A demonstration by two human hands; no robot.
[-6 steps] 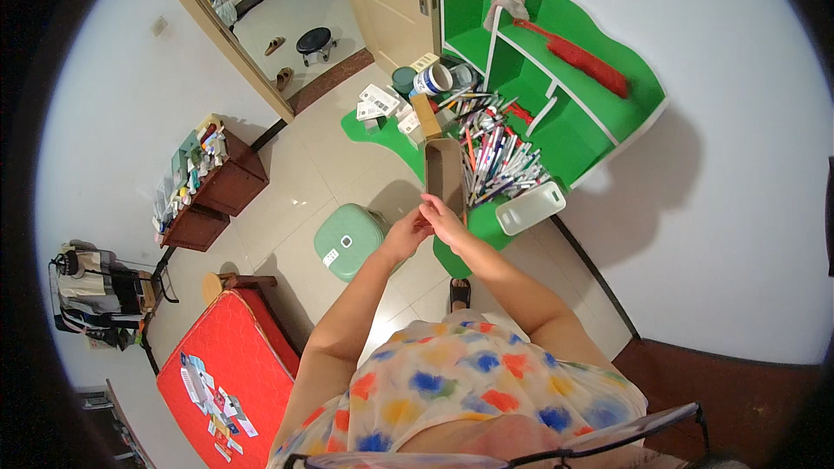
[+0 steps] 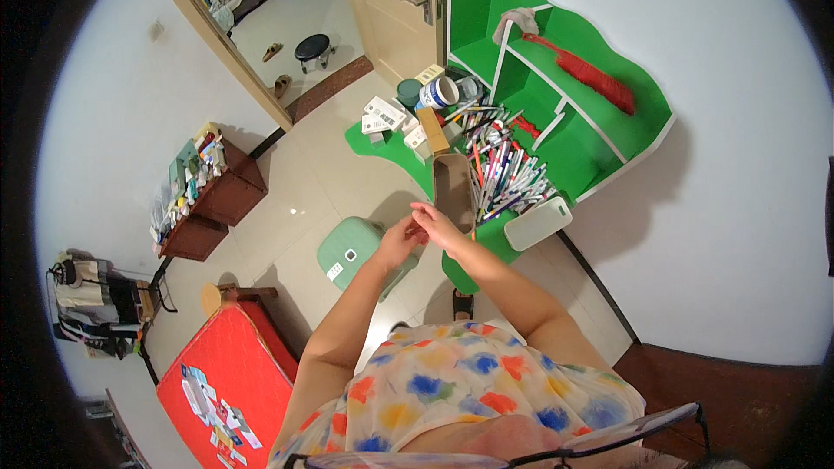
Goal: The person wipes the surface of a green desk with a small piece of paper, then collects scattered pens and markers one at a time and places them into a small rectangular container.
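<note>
My left hand (image 2: 401, 243) and my right hand (image 2: 437, 227) meet in front of me, fingers touching. The right hand's fingers stretch over those of the left, and I see nothing held in either. Just beyond them an open beige-grey box (image 2: 453, 181) stands on the green desk (image 2: 463, 271). To its right lies a big heap of pens and pencils (image 2: 508, 175). An empty-looking white tray (image 2: 539, 224) rests at the desk's right edge. A brown box (image 2: 433, 128) stands behind the beige one.
White boxes (image 2: 382, 113) and a white-blue tub (image 2: 437, 93) crowd the desk's far left. A red brush (image 2: 591, 80) and a grey cloth (image 2: 519, 21) lie on the green shelf (image 2: 578, 152). Left of my hands is a green lidded bin (image 2: 343, 239); papers lie on a red mattress (image 2: 261, 339).
The desk and its things sit slightly lower and further right in view. My joined hands have shifted slightly left relative to the beige-grey box, still touching.
</note>
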